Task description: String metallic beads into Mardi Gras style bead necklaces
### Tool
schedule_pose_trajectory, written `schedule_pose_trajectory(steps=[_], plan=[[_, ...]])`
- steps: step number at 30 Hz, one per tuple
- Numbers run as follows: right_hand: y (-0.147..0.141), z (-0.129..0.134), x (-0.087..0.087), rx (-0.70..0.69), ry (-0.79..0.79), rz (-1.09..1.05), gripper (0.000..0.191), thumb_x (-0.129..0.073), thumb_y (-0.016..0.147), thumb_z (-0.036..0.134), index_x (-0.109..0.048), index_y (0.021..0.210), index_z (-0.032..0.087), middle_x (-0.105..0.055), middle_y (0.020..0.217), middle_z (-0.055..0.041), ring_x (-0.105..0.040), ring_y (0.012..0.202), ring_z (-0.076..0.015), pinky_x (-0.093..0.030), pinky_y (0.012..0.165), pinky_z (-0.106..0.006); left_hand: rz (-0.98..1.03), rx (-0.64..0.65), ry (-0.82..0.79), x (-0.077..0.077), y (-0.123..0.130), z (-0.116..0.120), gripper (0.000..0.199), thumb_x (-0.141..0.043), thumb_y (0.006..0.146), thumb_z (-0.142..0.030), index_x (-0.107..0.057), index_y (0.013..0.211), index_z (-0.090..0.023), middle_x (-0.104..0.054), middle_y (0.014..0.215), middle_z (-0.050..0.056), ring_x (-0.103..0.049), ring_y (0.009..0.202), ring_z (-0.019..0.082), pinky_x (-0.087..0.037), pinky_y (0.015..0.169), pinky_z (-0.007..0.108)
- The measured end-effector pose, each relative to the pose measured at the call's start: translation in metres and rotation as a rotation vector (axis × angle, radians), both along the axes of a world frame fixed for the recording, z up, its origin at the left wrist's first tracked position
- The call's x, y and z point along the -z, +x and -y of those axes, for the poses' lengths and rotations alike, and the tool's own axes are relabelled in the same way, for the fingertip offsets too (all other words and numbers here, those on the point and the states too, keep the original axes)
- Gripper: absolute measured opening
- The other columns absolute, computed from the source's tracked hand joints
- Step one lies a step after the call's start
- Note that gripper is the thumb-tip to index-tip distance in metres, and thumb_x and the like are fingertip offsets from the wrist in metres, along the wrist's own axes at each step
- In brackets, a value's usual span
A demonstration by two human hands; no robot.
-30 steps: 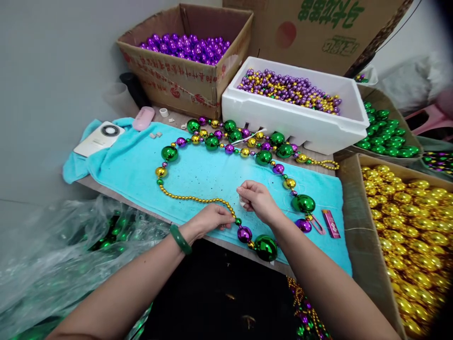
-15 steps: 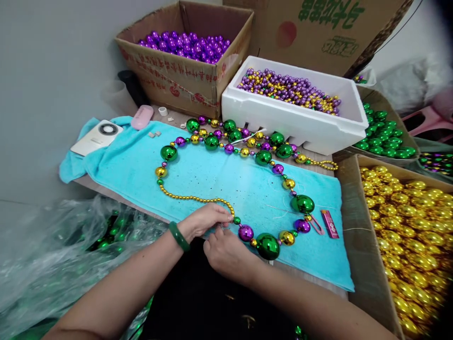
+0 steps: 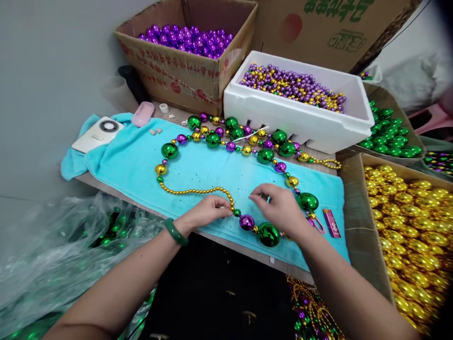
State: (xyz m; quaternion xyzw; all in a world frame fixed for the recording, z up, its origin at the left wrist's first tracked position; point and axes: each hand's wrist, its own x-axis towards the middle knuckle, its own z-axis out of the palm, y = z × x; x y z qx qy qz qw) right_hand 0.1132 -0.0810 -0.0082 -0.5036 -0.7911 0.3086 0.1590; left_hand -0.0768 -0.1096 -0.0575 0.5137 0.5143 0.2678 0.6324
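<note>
A loop of gold, green and purple beads, a bead necklace (image 3: 268, 234), lies on a turquoise towel (image 3: 123, 174). My left hand (image 3: 207, 211), with a green bangle (image 3: 176, 232) on its wrist, pinches the necklace where the small gold beads (image 3: 198, 191) meet a green bead (image 3: 237, 213). My right hand (image 3: 283, 205) is raised over the towel, just right of that spot. Its thumb and fingertips are pressed together; any thread between them is too fine to make out. Part of the necklace's right side is hidden behind this hand.
Behind the towel stand a carton of purple beads (image 3: 170, 75) and a white foam box (image 3: 290, 118) of mixed beads. A carton of gold beads (image 3: 375, 231) is at the right. A red lighter (image 3: 331, 223), a white phone (image 3: 97, 134) and a pink case (image 3: 143, 114) lie on the towel.
My right hand has moved away from my left, up and to the right over the towel. My left hand keeps its pinch by the green bead.
</note>
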Motion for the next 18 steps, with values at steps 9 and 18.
schedule_pose_trajectory(steps=[9, 18], plan=[[-0.021, -0.041, 0.074, -0.261, -1.250, -0.676, 0.027, -0.067, 0.053, 0.010, -0.056, 0.076, 0.016, -0.056, 0.065, 0.0048, -0.050, 0.057, -0.0061, -0.038, 0.054, -0.018, -0.109, -0.081, 0.228, -0.021, 0.007, -0.003, 0.012, -0.058, 0.071, -0.024, -0.061, 0.063, -0.015, -0.054, 0.062, -0.003, -0.046, 0.061, 0.009, -0.035, 0.059, 0.022], [-0.019, -0.054, 0.071, -0.249, -1.140, -0.394, 0.020, -0.073, 0.054, 0.023, -0.059, 0.066, 0.013, -0.054, 0.055, 0.0055, -0.045, 0.050, -0.0061, -0.035, 0.052, -0.021, -0.282, -0.119, 0.305, -0.006, 0.007, 0.000, 0.013, -0.057, 0.072, -0.024, -0.064, 0.064, -0.017, -0.058, 0.063, -0.002, -0.052, 0.066, 0.013, -0.038, 0.063, 0.023]])
